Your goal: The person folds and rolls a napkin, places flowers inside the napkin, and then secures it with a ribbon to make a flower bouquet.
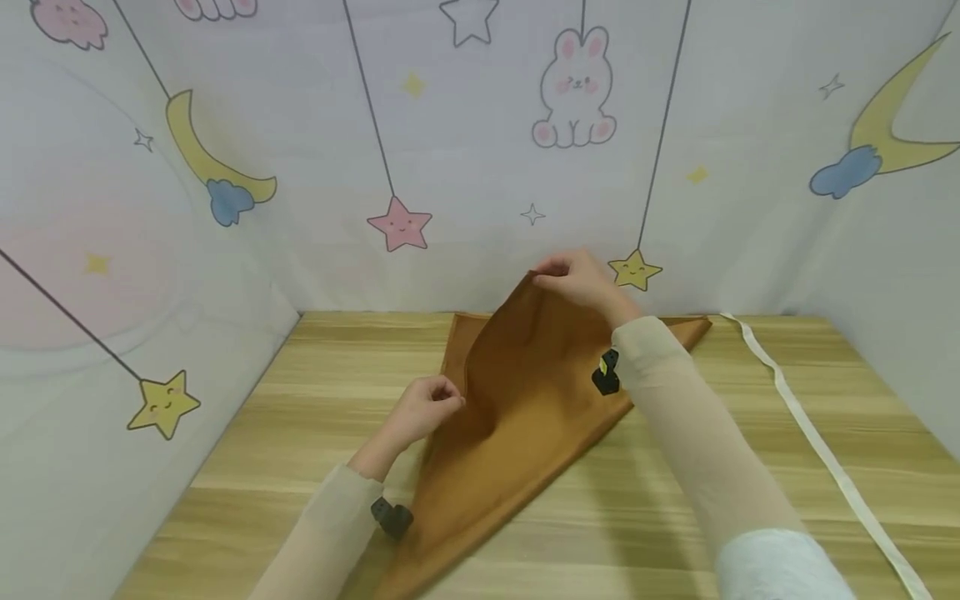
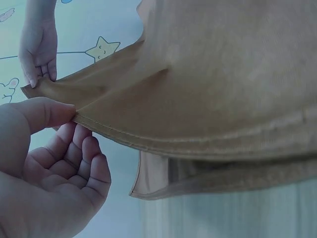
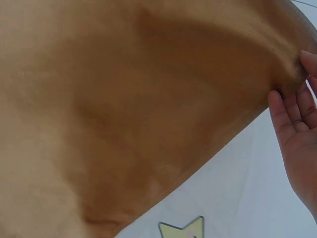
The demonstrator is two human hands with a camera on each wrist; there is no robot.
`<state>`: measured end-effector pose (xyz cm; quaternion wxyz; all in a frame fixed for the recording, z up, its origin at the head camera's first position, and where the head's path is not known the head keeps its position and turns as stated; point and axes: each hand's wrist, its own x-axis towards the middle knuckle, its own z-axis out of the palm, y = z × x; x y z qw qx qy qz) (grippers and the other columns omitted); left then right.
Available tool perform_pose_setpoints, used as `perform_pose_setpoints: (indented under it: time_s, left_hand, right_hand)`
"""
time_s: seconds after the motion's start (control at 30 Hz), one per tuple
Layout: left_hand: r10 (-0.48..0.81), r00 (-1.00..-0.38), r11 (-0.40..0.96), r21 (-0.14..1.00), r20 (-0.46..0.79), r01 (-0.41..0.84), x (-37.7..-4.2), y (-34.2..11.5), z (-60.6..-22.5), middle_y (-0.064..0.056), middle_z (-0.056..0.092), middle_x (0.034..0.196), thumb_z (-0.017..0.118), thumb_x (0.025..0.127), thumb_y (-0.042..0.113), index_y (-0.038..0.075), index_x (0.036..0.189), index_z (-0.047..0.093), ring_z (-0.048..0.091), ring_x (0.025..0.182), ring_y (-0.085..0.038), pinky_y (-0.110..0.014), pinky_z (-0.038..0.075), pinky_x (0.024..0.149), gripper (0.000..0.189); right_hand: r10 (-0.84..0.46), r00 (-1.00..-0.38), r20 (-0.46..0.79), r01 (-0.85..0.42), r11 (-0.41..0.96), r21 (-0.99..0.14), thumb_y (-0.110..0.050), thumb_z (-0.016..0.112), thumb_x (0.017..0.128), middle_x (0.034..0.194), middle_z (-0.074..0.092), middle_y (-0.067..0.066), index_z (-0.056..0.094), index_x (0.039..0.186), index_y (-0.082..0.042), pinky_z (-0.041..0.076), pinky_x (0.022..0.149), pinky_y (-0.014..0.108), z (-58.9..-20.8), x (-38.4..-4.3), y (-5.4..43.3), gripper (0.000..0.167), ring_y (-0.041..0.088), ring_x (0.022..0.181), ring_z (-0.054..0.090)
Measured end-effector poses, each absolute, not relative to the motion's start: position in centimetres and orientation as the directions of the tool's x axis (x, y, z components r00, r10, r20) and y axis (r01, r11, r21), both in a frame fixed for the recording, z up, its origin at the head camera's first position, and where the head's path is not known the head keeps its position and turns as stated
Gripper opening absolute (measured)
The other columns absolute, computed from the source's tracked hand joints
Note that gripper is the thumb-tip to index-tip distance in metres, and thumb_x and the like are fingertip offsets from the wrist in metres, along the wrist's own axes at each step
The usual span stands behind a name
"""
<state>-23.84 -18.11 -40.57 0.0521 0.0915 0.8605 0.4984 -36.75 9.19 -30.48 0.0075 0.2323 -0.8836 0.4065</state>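
A brown cloth (image 1: pixel 517 425) with stitched hems lies on the table, its upper layer lifted at the far side. My right hand (image 1: pixel 581 279) pinches a raised corner of it near the back wall. Along the left edge, my left hand (image 1: pixel 423 410) pinches the hem between thumb and forefinger. In the left wrist view, the left hand (image 2: pixel 59 158) grips the stitched edge while its other fingers curl beneath. A lower layer's corner hangs apart below that edge. The right wrist view has the right hand (image 3: pixel 299 109) at the cloth's edge, partly cut off by the frame.
The wood-grain table (image 1: pixel 270 417) meets a pale printed curtain (image 1: pixel 480 150) at the back and sides. A white ribbon-like strip (image 1: pixel 810 433) runs down the table's right part. Small black devices sit on both wrists.
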Motion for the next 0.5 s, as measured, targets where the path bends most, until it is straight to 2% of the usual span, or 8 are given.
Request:
perform_pose_setpoints:
  time_s: [0.3,0.5]
  left_hand:
    - [0.198,-0.980,0.488,0.869,-0.016,0.084,-24.5,-19.1,-41.7,-0.008,0.067,0.088,0.061,0.090,0.006,0.002,0.084,0.063,0.046,0.070,-0.014,-0.028,0.040,0.061,0.008]
    - [0.158,-0.986,0.535,0.844,-0.050,0.043,-24.8,-19.4,-42.0,-0.003,0.061,0.083,0.063,0.089,0.009,0.004,0.084,0.063,0.049,0.073,-0.015,-0.027,0.042,0.064,0.007]
  right_hand:
    - [-0.385,-0.901,0.201,-0.393,0.526,-0.754,-0.016,0.061,0.094,0.114,0.065,0.016,0.067,0.112,0.000,0.046,0.094,0.043,-32.5,-37.2,8.0,0.025,0.029,0.107,0.059]
    - [-0.360,-0.909,0.209,-0.385,0.533,-0.754,-0.016,0.061,0.094,0.111,0.067,0.015,0.068,0.110,-0.001,0.047,0.093,0.042,-33.6,-37.3,6.9,0.023,0.028,0.105,0.060]
